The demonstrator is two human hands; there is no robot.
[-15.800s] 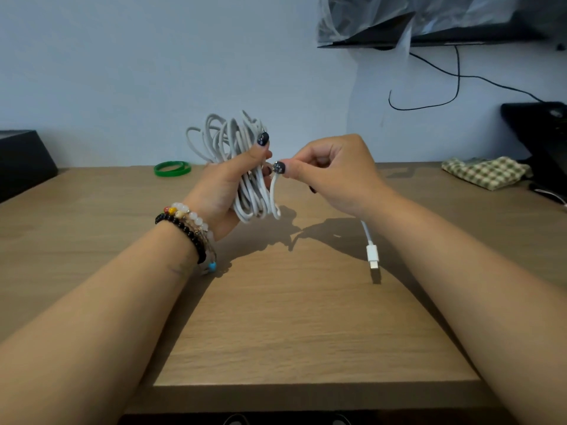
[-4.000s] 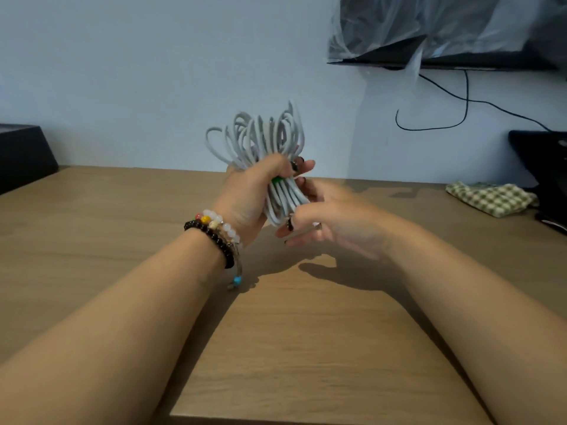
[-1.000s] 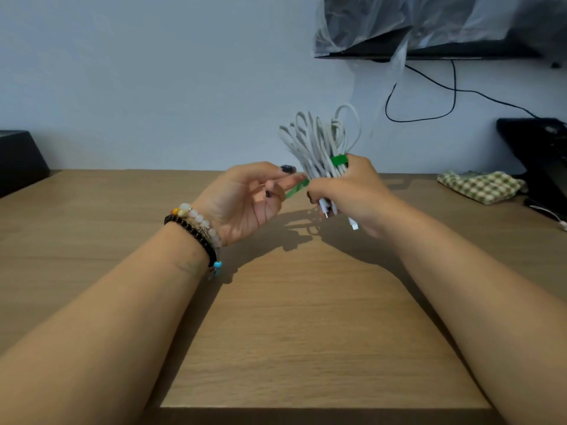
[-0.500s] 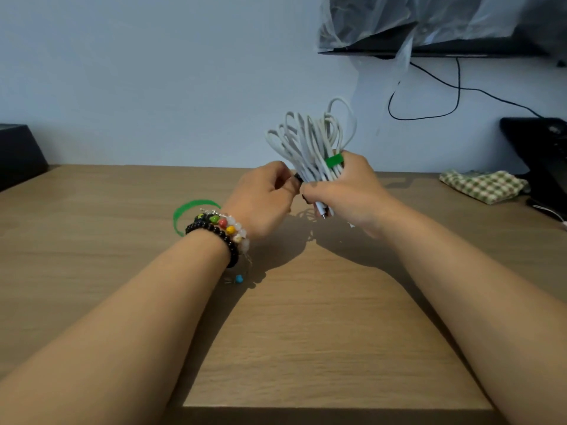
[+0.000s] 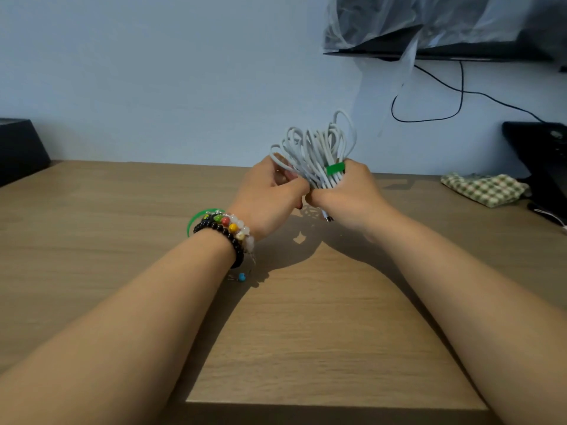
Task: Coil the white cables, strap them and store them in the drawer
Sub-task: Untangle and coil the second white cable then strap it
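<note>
Near edge of the desk [image 5: 322,348] is bare wood, both forearms reaching in over it. Beaded bracelets [image 5: 228,233] on the left wrist; a second green strap [image 5: 199,217] lies on the desk just behind that wrist, partly hidden by it.

Mid-scene, both hands meet above the desk, holding the white cable bundle [image 5: 316,151] in the air, not resting on anything. Right hand [image 5: 346,197] has its grip curled round the lower part of the bundle, loops fanning up out of the fist. A connector end pokes out below the fist. Left hand [image 5: 270,197] is curled, fingertips pressed in against the bundle's left side; looks like it's pinching cable or strap end there, exact contact hidden behind the fingers.

Green strap [image 5: 335,169] is wrapped around the bundle just above the right fist. Can't tell if it's fully fastened.

Status, my read: coiling done, strapping on this bundle done or in its last tighten. Left: confirm strap closure, then stow. No drawer in view, so storing has not started. The spare strap suggests another cable may need doing, but no other loose white cable is clearly visible.

Far: checked cloth [image 5: 484,190] far right on the desk, black object [image 5: 543,154] behind it, dark box [image 5: 18,148] far left, black wire [image 5: 460,96] on the wall.
</note>
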